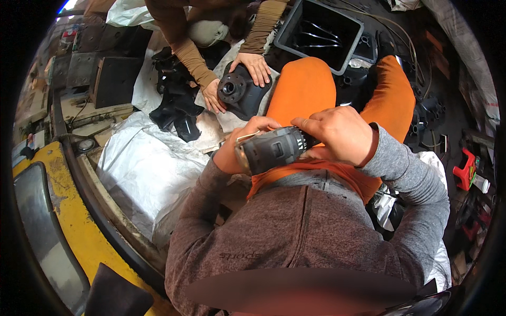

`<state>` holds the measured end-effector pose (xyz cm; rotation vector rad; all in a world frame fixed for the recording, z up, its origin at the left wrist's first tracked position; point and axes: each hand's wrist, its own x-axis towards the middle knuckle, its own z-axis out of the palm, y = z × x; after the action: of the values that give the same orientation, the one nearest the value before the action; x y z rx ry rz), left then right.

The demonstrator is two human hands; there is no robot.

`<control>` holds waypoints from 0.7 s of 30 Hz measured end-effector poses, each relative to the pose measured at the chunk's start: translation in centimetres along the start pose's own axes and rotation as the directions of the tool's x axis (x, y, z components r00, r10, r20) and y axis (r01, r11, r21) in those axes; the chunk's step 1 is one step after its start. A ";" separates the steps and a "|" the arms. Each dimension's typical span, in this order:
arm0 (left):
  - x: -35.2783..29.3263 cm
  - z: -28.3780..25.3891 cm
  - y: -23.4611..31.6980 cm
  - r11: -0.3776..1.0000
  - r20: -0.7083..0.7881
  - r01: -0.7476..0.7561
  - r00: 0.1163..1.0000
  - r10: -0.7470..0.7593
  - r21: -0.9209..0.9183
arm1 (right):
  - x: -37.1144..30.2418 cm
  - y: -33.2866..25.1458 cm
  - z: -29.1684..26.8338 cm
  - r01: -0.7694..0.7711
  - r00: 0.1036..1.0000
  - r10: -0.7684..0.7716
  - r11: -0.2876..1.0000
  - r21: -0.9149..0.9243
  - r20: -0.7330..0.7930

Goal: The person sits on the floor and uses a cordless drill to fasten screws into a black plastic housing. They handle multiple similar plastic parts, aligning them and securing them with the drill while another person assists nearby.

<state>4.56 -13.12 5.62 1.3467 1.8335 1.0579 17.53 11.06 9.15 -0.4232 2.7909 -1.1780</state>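
A dark cordless drill lies across my lap, its front end pointing right. My left hand is closed round it at the rear, and the drill body covers part of the fingers. At the drill's front end my right hand is closed, thumb and fingers bent round the chuck area; whatever sits in the chuck is hidden by this hand. Beyond my left knee, a co-worker's two hands press on a black moulded part with a round, holed flange.
A grey-rimmed black bin stands beyond my knees. Black moulded pieces lie on white sheeting at the left. A yellow machine panel runs along the left side. A red-handled tool lies far right; cables trail at the upper right.
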 end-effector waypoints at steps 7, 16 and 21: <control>0.7 2.9 0.6 0.995 0.145 -0.041 0.989 0.027 0.090 | -1.5 3.5 -1.8 -0.388 0.884 0.466 0.691 0.610 0.035; 0.7 0.2 -1.8 0.941 0.235 -0.221 0.959 0.161 0.255 | 2.9 6.8 9.4 -0.335 0.901 0.432 0.624 0.706 0.046; -0.9 -7.2 -15.3 0.805 -0.375 0.446 0.876 -0.303 0.392 | 3.5 5.8 10.9 -0.190 0.981 0.194 0.947 0.261 0.012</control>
<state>-8.28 -18.15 -4.20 1.0235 2.5799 0.6411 14.88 6.36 -2.54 -0.1173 2.5646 -1.4756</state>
